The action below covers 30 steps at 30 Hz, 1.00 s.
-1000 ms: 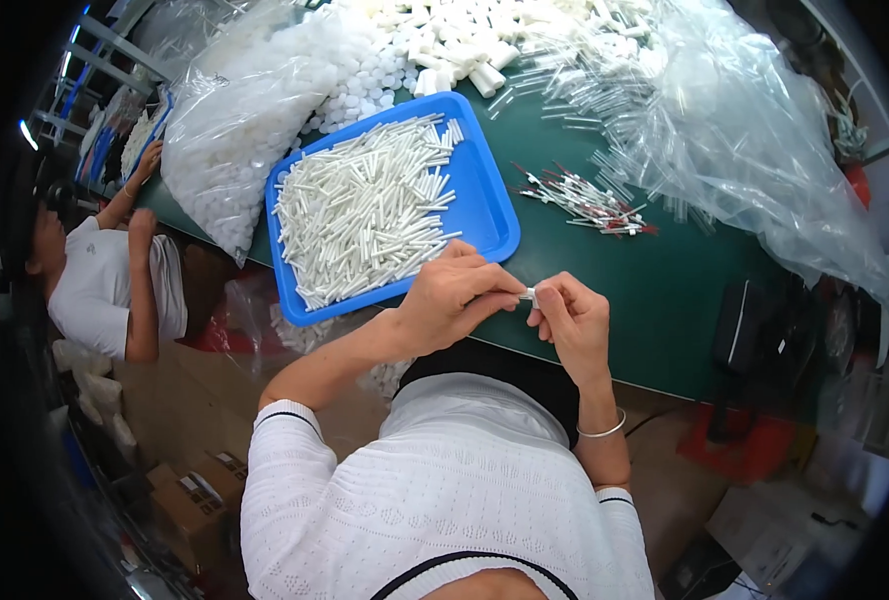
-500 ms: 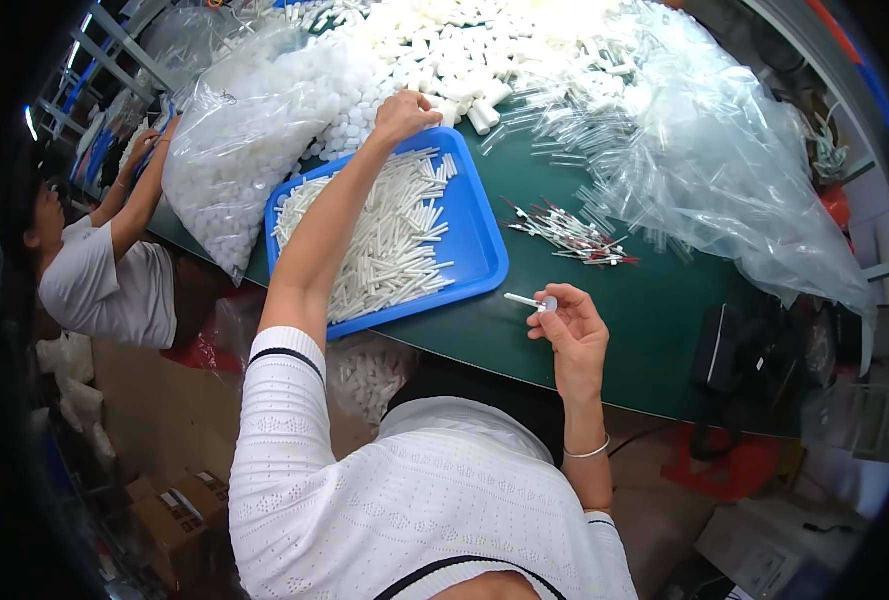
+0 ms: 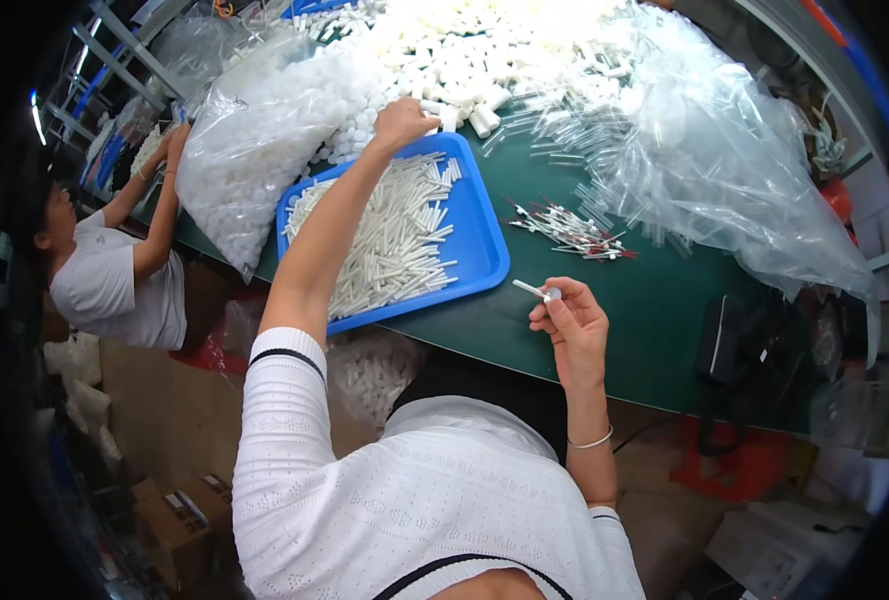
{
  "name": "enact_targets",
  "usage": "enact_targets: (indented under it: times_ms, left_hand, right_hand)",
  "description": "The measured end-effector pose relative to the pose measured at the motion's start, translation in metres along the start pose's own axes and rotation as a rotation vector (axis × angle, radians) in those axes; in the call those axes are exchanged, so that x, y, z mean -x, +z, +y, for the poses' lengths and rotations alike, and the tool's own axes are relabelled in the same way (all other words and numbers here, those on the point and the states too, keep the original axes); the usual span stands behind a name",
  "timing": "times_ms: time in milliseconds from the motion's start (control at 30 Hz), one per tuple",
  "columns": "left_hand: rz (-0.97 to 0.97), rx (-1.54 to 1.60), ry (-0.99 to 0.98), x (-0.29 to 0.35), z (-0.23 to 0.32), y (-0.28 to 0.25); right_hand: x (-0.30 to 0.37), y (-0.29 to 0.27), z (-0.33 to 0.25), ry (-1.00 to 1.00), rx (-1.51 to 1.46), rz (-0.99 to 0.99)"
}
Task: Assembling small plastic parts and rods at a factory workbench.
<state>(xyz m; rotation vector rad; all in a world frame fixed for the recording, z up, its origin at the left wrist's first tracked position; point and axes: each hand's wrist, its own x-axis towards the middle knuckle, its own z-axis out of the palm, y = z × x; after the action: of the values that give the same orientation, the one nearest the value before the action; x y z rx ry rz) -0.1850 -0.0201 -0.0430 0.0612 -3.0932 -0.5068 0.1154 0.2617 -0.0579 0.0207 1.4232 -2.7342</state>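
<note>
The right hand (image 3: 577,325) pinches a thin white stick (image 3: 529,288) with a small round disc (image 3: 555,293) by the fingers, over the green table (image 3: 655,345). Next is a blue tray (image 3: 480,255) with lots of short white tubes (image 3: 405,235). Red and white sticks (image 3: 573,230) lie to its right. The left hand (image 3: 405,122) bends at the tray's far edge, near fat white pieces (image 3: 485,120); I cannot tell if it holds anything.
</note>
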Motion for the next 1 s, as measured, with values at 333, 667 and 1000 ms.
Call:
enact_targets:
  times_ms: [333,667,1000]
  left_hand:
    - [0.087,0.670,0.148,0.055,0.017,-0.027]
    - [-0.301,1.003,0.366,0.277,0.081,0.017]
    - [-0.743,1.260,0.136,0.273,0.067,0.017]
  right_hand:
    - [0.001,-0.017,-0.007,-0.076,0.018,0.077]
    - [-0.003,0.010,0.008,-0.001,-0.128,-0.027]
    - [0.011,0.000,0.003,0.079,-0.236,-0.128]
